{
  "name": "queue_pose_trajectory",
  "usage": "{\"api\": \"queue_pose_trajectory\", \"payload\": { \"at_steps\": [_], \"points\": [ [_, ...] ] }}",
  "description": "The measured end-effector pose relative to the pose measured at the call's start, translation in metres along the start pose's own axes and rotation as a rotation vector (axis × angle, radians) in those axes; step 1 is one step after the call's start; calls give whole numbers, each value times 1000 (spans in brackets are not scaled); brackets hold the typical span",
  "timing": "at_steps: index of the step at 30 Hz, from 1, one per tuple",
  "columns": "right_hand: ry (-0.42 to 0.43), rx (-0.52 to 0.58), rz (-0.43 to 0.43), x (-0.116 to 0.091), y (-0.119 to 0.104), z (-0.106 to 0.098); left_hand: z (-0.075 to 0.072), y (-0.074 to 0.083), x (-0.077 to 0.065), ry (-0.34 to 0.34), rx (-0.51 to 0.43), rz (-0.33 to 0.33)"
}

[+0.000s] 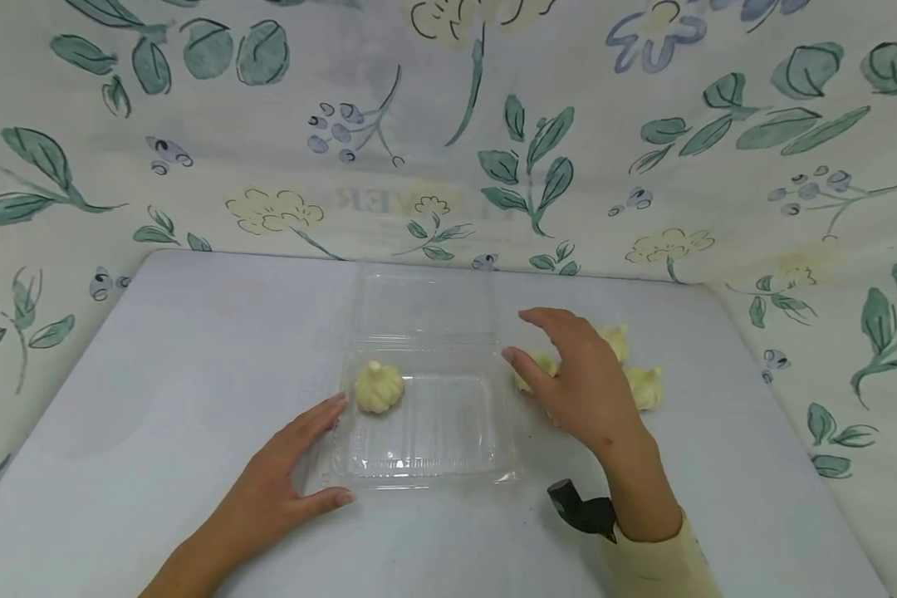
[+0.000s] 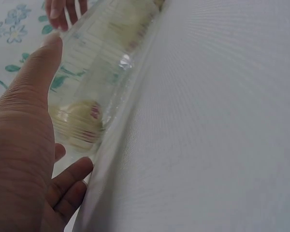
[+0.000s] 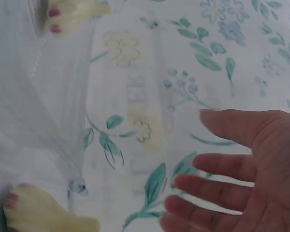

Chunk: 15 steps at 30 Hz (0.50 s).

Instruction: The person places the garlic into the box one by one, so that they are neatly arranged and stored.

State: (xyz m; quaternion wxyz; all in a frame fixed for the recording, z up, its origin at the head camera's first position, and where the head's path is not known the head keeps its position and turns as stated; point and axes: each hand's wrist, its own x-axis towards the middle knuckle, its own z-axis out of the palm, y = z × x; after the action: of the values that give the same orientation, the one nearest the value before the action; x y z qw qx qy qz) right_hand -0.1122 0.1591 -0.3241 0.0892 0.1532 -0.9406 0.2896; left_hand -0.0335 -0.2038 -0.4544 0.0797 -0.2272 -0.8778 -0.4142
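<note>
Garlic [image 1: 379, 388] left of centre is pale yellow, the table [image 1: 217, 349] white. A green, yellow and violet leaf-and-flower print covers the whitish cloth [image 1: 419, 100] across the top. The lower-right sleeve [image 1: 658, 565] is cream.

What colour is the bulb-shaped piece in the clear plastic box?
The piece is mostly pale yellow, clearest in the head view.

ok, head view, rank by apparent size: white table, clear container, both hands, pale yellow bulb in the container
1. White table
2. Clear container
3. Left hand, right hand: look alike, unranked
4. Pale yellow bulb
</note>
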Motion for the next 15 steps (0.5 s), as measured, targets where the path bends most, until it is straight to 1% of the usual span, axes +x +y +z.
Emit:
{"api": "queue_pose_trajectory", "payload": {
  "at_steps": [9,12,15],
  "points": [
    [-164,-51,157,-2,26,-27,0,1,0,0,5,-2],
    [-250,-56,205,-1,37,-31,0,1,0,1,8,-7],
    [-346,-66,243,1,47,-31,0,1,0,0,9,-11]
  ]
}}
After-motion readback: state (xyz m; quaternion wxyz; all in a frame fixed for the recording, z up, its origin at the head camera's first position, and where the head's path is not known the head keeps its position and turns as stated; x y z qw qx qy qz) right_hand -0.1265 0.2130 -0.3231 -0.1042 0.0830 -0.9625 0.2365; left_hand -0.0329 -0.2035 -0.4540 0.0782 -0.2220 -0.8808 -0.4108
